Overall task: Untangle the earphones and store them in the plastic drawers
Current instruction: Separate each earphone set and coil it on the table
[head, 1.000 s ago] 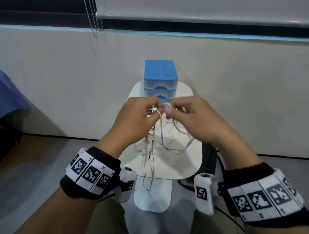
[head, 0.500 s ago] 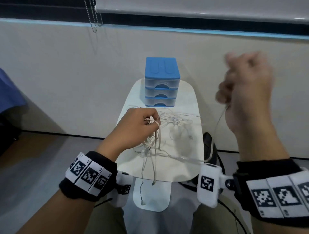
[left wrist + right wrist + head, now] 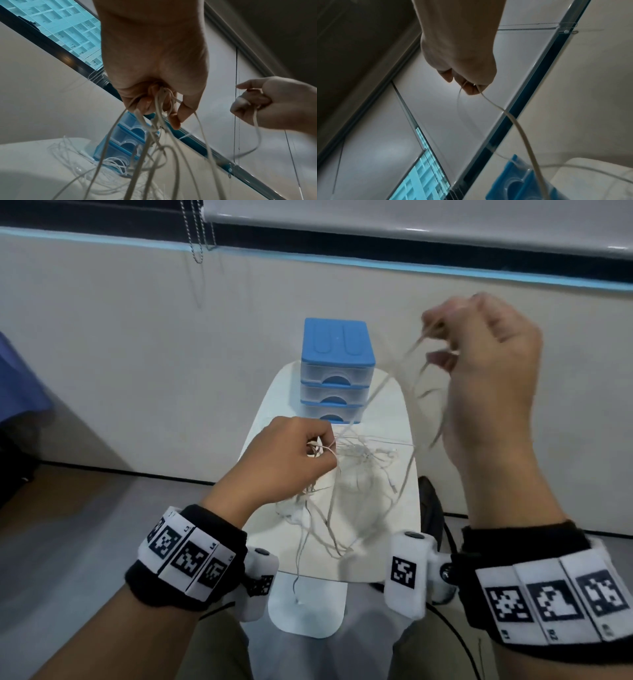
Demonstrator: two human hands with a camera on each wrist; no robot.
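Note:
A tangle of white earphone cords point(image 3: 356, 470) hangs over a small white table point(image 3: 404, 542). My left hand point(image 3: 291, 460) is held low over the table and grips a bunch of the cords point(image 3: 159, 115) in curled fingers. My right hand point(image 3: 479, 361) is raised up to the right and pinches one cord point(image 3: 505, 111), which runs slack down to the tangle. At the table's far end stands the plastic drawer unit point(image 3: 337, 371), blue on top, with three clear drawers, all closed. One plug end point(image 3: 298, 599) dangles below the table's front edge.
A cream wall point(image 3: 137, 354) stands right behind the table. A bead chain point(image 3: 195, 237) from a window blind hangs at upper left. A white foot plate point(image 3: 305, 607) and dark cables point(image 3: 442, 542) lie on the floor under the table.
My hands were together at the tangle, then parted. The right hand pulled one cord up and to the right; the left sank toward the table, still holding the bunch.

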